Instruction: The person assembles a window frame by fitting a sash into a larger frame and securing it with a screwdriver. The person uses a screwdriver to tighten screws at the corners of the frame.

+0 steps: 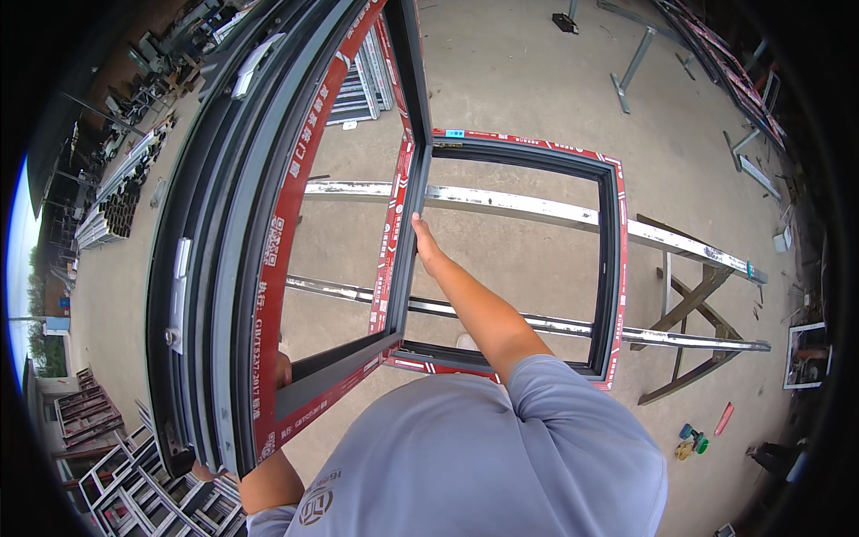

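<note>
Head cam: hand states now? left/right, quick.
Left hand: mostly hidden behind the raised window frame at its lower corner; grip cannot be told.
Right hand: closed on the frame's inner upright.

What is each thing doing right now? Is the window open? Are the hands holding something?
Sash: swung open, tilted up from the frame.
Frame: lying flat on two rails.
Rails: resting on a trestle.
Right hand: gripping the sash edge.
Left hand: mostly hidden under the sash's lower corner; grip unclear.
</note>
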{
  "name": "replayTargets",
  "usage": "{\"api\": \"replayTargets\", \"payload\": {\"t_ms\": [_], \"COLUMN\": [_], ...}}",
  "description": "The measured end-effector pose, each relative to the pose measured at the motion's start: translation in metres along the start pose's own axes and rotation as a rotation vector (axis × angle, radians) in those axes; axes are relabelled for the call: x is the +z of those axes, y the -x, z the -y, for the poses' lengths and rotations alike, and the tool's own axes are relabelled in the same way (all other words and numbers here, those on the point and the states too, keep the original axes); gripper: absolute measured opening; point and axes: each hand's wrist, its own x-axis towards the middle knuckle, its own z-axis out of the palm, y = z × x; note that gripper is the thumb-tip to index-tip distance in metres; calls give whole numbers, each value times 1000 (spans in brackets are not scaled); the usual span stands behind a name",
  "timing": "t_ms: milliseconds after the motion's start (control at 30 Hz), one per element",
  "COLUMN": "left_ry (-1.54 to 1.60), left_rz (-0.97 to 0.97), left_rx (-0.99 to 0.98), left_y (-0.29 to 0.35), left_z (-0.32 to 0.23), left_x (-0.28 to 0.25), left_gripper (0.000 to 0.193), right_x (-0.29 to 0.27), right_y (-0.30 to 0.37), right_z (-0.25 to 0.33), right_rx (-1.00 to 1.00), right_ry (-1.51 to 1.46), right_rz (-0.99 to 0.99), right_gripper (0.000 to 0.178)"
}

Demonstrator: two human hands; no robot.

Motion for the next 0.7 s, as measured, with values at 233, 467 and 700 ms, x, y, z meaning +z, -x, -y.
{"api": "replayTargets", "payload": {"t_ms": [233,467,700], "left_ry": [-34,-41,62], "left_rz": [-48,-29,42], "left_rx": [-36,-100,-323], "left_y": [15,45,23], "left_z": [-46,-35,-34], "left_x": [16,-28,-30], "left_gripper": [66,55,104], "right_x": [-52,-59,-18], "right_y": [75,209,275], "right_z": [-53,-60,-90], "right_rx": [-6,-306,-447], "right_ry": [517,1002,1473], "right_rz": [64,168,195], "right_gripper": [75,62,81]}}
